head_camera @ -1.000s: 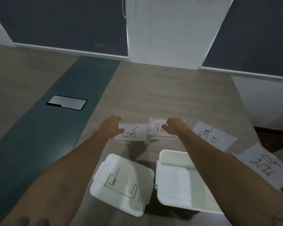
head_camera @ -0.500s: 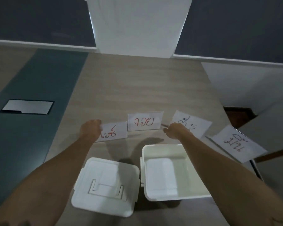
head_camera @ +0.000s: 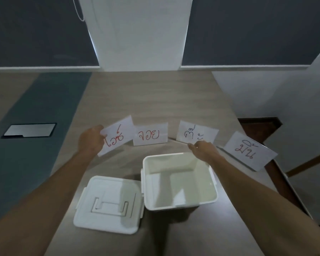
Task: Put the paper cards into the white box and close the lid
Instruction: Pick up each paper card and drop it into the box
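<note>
My left hand [head_camera: 91, 143] has its grip closed on the first card [head_camera: 116, 138], the one with red writing at the left end of the row. The card is tipped up off the counter [head_camera: 155, 97], pinched at its left edge. My right hand [head_camera: 203, 151] is down at the near edge of the third card [head_camera: 196, 134]. Its fingers look curled at that edge, but I cannot tell if they have hold of it yet.

I think I am at the picking-up step. No card is in the white box [head_camera: 179, 182] so far. The box sits open just in front of my hands, and it looks empty inside. Its lid [head_camera: 109, 204] lies flat on the counter, touching the box on the left side.

Next I would bring the left card over the open box and let it drop in. The right hand needs a sure pinch on its card first, since thin paper lying flat is hard to lift.

The second card [head_camera: 150, 134] lies between my two hands, and the fourth card [head_camera: 249, 151] lies far right, near the counter's edge. Both are untouched. A dark flat panel [head_camera: 29, 130] sits far off to the left, out of the way. Nothing blocks the path to the box. The lid can only go on after all four cards are in
</note>
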Demonstrator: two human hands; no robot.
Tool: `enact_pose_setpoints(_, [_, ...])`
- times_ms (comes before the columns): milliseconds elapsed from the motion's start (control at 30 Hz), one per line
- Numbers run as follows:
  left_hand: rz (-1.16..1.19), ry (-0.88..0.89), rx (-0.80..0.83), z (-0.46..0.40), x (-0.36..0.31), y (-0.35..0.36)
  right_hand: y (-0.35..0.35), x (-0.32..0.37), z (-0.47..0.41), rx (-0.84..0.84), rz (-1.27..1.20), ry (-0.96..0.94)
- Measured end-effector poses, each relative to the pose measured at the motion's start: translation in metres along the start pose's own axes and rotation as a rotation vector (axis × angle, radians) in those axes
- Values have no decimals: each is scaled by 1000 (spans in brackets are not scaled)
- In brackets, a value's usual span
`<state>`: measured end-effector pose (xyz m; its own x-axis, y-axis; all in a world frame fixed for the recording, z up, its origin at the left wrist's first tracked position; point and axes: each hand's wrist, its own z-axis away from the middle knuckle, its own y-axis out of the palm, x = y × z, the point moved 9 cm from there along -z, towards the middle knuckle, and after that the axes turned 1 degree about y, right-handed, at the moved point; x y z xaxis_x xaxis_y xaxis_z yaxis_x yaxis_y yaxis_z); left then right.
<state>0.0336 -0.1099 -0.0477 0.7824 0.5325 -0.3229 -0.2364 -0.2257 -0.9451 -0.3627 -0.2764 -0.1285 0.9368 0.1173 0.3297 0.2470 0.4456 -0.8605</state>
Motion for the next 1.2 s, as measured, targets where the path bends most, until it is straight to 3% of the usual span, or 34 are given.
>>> enact_pose_setpoints(333, [-54,88,-154,46,-67,-58,3,-27,44,-147,-400,-177])
enact_pose_setpoints(567, [9,235,-266,101,-146,-88,18,-48,49,-165,-702,-63])
enact_pose_setpoints(833, [130,433,-71,155,-208,-46,34,-58,41,-51,-1034,37])
enact_pose_setpoints(1200, [77,412,331,189,-187,91,42,-62,31,12,-1121,103])
